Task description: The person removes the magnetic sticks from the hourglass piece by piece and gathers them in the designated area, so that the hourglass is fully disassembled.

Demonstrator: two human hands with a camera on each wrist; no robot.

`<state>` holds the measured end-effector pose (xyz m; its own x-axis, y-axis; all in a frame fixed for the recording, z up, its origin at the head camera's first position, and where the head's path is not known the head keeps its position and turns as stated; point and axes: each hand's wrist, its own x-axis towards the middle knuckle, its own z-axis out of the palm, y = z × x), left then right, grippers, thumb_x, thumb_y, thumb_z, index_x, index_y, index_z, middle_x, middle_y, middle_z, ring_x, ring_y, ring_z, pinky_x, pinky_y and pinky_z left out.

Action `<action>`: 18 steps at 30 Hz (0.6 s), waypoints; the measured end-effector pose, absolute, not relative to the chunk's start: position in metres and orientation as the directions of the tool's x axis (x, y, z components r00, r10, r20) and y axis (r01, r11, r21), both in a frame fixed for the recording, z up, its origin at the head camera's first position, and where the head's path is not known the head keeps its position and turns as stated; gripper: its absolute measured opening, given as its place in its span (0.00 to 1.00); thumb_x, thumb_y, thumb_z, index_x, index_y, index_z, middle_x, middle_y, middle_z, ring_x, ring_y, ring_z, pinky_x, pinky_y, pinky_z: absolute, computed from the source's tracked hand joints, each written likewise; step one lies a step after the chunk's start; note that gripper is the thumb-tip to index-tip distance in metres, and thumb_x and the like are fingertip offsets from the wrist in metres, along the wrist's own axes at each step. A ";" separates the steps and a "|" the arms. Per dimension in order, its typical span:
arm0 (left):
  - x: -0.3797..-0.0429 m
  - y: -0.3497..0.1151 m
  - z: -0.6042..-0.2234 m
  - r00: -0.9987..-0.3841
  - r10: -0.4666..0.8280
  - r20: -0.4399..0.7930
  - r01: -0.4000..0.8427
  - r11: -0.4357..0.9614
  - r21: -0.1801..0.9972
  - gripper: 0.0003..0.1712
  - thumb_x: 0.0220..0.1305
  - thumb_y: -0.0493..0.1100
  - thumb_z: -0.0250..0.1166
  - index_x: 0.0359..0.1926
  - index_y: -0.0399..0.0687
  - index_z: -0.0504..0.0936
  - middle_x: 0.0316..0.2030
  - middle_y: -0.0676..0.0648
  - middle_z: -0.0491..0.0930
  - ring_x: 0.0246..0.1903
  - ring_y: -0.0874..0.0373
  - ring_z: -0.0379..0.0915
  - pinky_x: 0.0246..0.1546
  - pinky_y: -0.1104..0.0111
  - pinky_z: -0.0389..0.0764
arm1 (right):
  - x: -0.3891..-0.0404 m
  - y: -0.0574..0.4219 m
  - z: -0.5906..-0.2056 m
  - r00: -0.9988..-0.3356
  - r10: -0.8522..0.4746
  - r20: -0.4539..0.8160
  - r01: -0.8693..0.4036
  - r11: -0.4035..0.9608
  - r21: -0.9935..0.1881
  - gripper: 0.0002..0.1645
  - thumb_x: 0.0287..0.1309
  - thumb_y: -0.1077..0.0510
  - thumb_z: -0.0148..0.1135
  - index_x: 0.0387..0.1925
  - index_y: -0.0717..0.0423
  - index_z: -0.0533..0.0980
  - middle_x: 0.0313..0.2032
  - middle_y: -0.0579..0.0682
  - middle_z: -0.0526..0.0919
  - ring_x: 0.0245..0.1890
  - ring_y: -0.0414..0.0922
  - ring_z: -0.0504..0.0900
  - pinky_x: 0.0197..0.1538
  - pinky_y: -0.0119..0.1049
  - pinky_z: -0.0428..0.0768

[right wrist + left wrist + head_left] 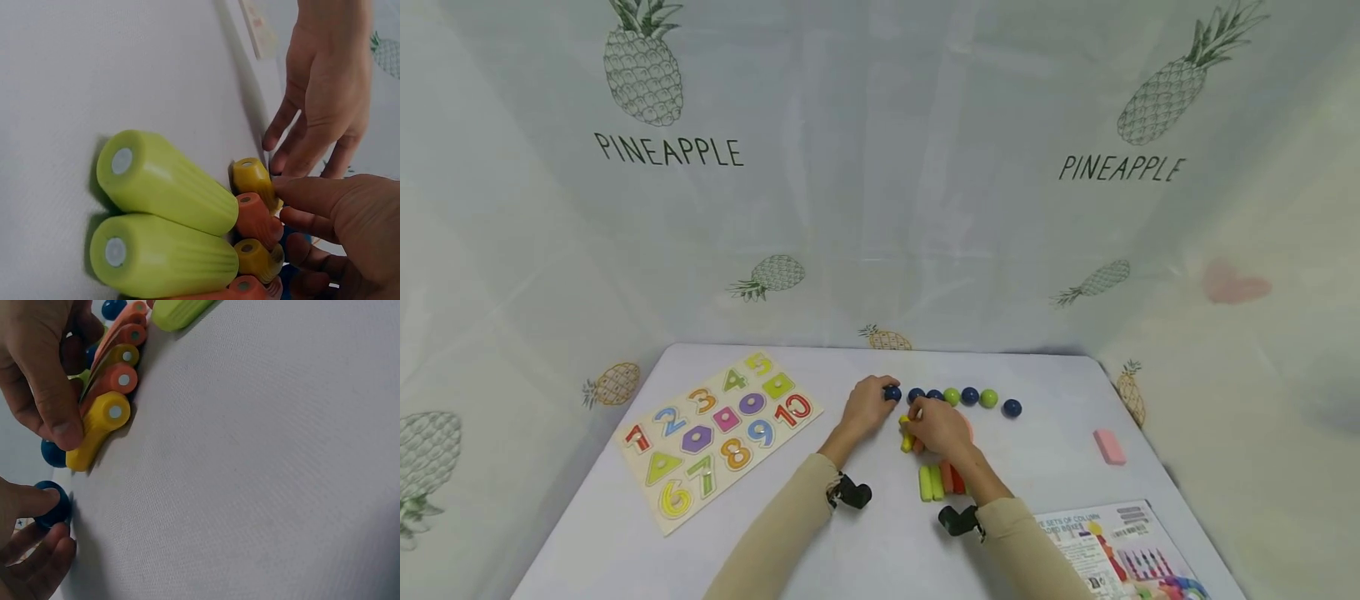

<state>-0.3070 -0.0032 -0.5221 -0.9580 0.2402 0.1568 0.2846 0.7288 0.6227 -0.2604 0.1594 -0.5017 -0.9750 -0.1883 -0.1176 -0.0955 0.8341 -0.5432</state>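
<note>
My left hand (867, 407) pinches a dark blue ball (57, 511) on the white table, with the thumb over it. Just to the right, my right hand (940, 427) holds a short yellow magnetic stick (103, 431) at its far end, thumb on top. Orange and yellow sticks (255, 219) lie side by side against it, partly covered by the right hand. Behind that hand a row of dark blue and green balls (951, 396) runs to the right. Nearer to me are two longer light green sticks (169, 187) and red ones (957, 481).
A wooden number puzzle board (707, 437) covers the left of the table. At the front right lies a printed box (1123, 550); a pink block (1108, 447) sits near the right edge. A patterned curtain (880, 183) hangs behind the table.
</note>
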 end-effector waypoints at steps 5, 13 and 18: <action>-0.304 -0.005 -0.521 -0.961 0.235 0.145 0.273 0.744 0.609 0.20 0.61 0.38 0.72 0.55 0.50 0.85 0.51 0.41 0.83 0.53 0.44 0.80 0.49 0.52 0.82 | -0.256 0.160 -0.499 -0.978 -0.187 -0.092 -0.106 0.827 -0.552 0.10 0.65 0.48 0.67 0.37 0.50 0.80 0.14 0.45 0.81 0.14 0.41 0.77 0.18 0.33 0.67; -0.303 -0.007 -0.520 -0.961 0.221 0.165 0.275 0.748 0.603 0.20 0.62 0.38 0.72 0.56 0.52 0.84 0.50 0.41 0.83 0.48 0.46 0.81 0.42 0.54 0.83 | -0.253 0.165 -0.483 -0.991 -0.130 -0.035 -0.088 0.824 -0.559 0.15 0.65 0.46 0.66 0.45 0.51 0.81 0.24 0.46 0.80 0.17 0.43 0.74 0.21 0.35 0.70; -0.300 -0.007 -0.525 -0.960 0.227 0.163 0.279 0.747 0.604 0.25 0.60 0.39 0.73 0.59 0.52 0.83 0.49 0.40 0.83 0.42 0.49 0.80 0.36 0.58 0.81 | -0.247 0.177 -0.481 -0.994 -0.108 -0.005 -0.086 0.814 -0.574 0.16 0.65 0.45 0.66 0.46 0.50 0.82 0.29 0.45 0.79 0.20 0.42 0.74 0.24 0.36 0.72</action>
